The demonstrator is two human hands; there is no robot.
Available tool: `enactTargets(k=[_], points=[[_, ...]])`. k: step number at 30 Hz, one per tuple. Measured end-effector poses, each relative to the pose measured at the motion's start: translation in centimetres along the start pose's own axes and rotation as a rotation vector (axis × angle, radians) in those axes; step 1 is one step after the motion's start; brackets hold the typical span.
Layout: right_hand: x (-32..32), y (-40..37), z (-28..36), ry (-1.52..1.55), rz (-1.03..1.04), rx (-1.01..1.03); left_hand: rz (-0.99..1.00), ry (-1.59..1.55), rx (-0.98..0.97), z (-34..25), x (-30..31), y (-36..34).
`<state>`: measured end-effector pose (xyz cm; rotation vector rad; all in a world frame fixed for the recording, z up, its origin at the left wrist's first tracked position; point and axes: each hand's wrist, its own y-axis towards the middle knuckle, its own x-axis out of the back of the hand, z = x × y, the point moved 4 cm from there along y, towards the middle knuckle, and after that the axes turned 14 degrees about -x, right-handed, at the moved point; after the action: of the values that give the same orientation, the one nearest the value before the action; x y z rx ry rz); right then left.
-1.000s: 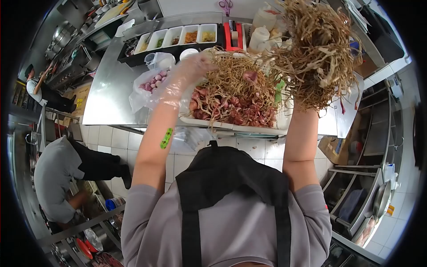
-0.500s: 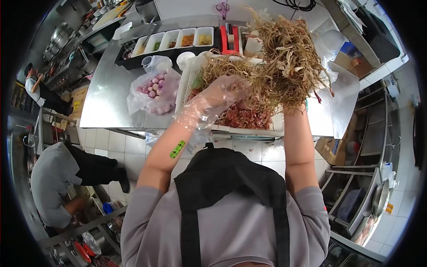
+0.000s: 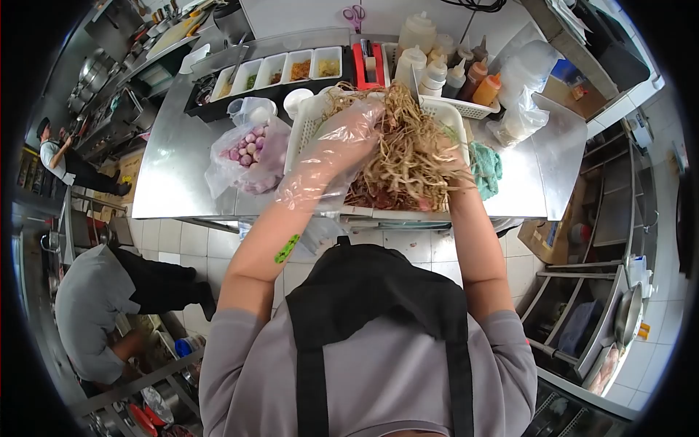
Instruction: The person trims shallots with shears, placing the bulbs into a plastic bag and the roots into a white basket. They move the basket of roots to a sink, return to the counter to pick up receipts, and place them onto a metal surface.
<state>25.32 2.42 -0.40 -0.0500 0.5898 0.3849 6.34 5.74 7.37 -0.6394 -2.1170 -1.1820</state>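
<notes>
Left hand: in a loose clear glove, over the near left of the crate, fingers bent down and closed on the top of the stalks.

Right hand: bare, buried in the right side of the same stalks; its grip is hidden and cannot be told.

Stalks: one tangled mass of dry, straw-coloured stalks, held between both hands and resting low in the crate.

Shallots: red, heaped at the crate's near edge, under the stalks and partly hidden by them.

Crate: white, slotted plastic, at the near edge of the table, in front of the person.

Table: steel, bearing everything listed below.

Bag: clear plastic, open, with peeled pinkish bulbs; just left of the crate and touching it.

Cloth: green, crumpled, just right of the crate.

Bottles: squeeze type, white, red and orange, grouped behind the crate in a white basket.

Tray: black, with a row of white tubs of chopped garnish; far left of the table.

Holder: red, between tray and bottles.

Scissors: purple handles, on the wall behind.

Co-worker: grey top, bent low over floor shelves, well left of the person.
</notes>
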Motion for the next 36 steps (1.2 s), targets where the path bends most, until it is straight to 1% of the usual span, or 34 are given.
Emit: enactTargets(k=[1, 2, 3, 4, 5, 7, 8, 9, 10, 11, 12, 13, 14, 15, 16, 17, 19, 20, 21, 23, 25, 26, 27, 29, 30, 31, 32, 33, 34, 36], points=[[0.1, 0.0, -0.6, -0.005, 0.015, -0.006, 0.069, -0.041, 0.023, -0.4, 0.1, 0.4], [0.1, 0.1, -0.9, -0.013, 0.017, -0.015, 0.072, -0.041, 0.021, 0.2, -0.4, 0.3], [-0.4, 0.3, -0.9, -0.015, -0.029, -0.036, 0.024, -0.048, -0.03, 0.9, -0.9, 0.1], [-0.4, 0.3, -0.9, -0.052, -0.235, -0.124, -0.023, -0.057, -0.081, 1.5, -1.4, -0.1], [-1.1, 0.5, -0.7, -0.049, -0.24, -0.12, -0.018, -0.06, -0.084, 0.8, -1.2, 0.0], [-1.8, 0.9, 0.1, -0.567, -0.467, -0.055, 0.019, -0.076, 0.129, -0.1, -1.2, -0.2], [-1.7, 1.5, 0.4, -0.836, -0.493, 0.105, 0.022, -0.078, 0.129, -1.7, -1.1, -0.1], [-1.8, 1.7, 0.5, -0.835, -0.495, 0.106, 0.05, -0.018, 0.214, -3.4, -1.2, -0.1], [-2.2, 1.8, 0.9, -1.01, -0.566, 0.151, 0.077, 0.044, 0.3, -4.2, -1.3, -0.1], [-2.5, 1.9, 1.3, -1.187, -0.635, 0.198, 0.03, 0.143, 0.196, -4.4, -1.6, -0.3], [-2.3, 2.1, 1.6, -1.336, -0.709, 0.203, -0.069, 0.082, 0.164, -4.3, -1.7, -0.5], [-1.8, 2.3, 1.6, -1.338, -0.708, 0.202, -0.166, 0.019, 0.133, -4.4, -1.8, -0.8], [-0.5, 2.3, 1.7, -1.408, -0.828, 0.143, -0.165, 0.018, 0.133, -5.4, -1.7, -1.0], [0.5, 2.1, 2.0, -1.474, -0.95, 0.084, -0.163, -0.073, 0.048, -7.2, -1.5, -0.9], [1.1, 2.0, 2.5, -1.372, -0.853, 0.179, -0.163, -0.162, -0.038, -8.4, -1.0, -0.5], [2.6, 2.4, 2.6, -1.378, -0.849, 0.18, -0.169, -0.163, -0.037, -8.7, -0.6, -0.3], [6.5, 3.2, 1.8, -0.402, -0.533, 0.21, -0.065, -0.215, 0.174, -8.5, -0.7, -0.3], [6.8, 1.9, 2.3, -0.283, -0.396, 0.233, 0.017, -0.114, 0.291, -6.7, -0.9, -0.6], [6.0, 1.0, 3.2, -0.192, -0.361, 0.242, 0.008, -0.11, 0.291, -5.2, -0.8, -1.2], [3.9, -0.7, 5.3, -0.114, -0.393, 0.284, -0.096, 0.187, 0.316, -2.2, 0.6, -3.3], [1.7, -2.0, 7.3, -0.091, -0.425, 0.334, 0.008, 0.187, 0.421, 0.6, 1.7, -5.9], [1.0, -2.4, 8.4, -0.088, -0.433, 0.366, 0.18, 0.25, 0.43, 3.9, 1.0, -6.7], [0.3, -2.8, 9.1, -0.084, -0.44, 0.388, 0.184, 0.251, 0.43, 4.5, 1.1, -6.8], [-0.3, -3.2, 10.6, -0.089, -0.444, 0.432, 0.351, 0.355, 0.387, 5.1, 0.9, -6.5], [-0.6, -3.3, 11.1, -0.09, -0.446, 0.447, 0.43, 0.396, 0.474, 5.2, 0.6, -5.2], [-0.8, -3.4, 11.6, -0.1, -0.45, 0.457, 0.429, 0.397, 0.474, 6.3, -0.3, -4.4], [-1.0, -3.4, 11.8, -0.115, -0.457, 0.459, 0.328, 0.509, 0.395, 7.7, -1.1, -3.6], [-1.0, -3.2, 12.1, -0.13, -0.468, 0.457, 0.225, 0.618, 0.316, 6.9, -0.8, -2.6], [-1.0, -3.0, 12.2, -0.148, -0.475, 0.45, 0.223, 0.617, 0.319, 6.5, -1.0, -2.0], [-1.1, -2.5, 12.3, -0.187, -0.489, 0.426, 0.297, 0.132, 0.562, 3.0, 0.0, 0.3]])
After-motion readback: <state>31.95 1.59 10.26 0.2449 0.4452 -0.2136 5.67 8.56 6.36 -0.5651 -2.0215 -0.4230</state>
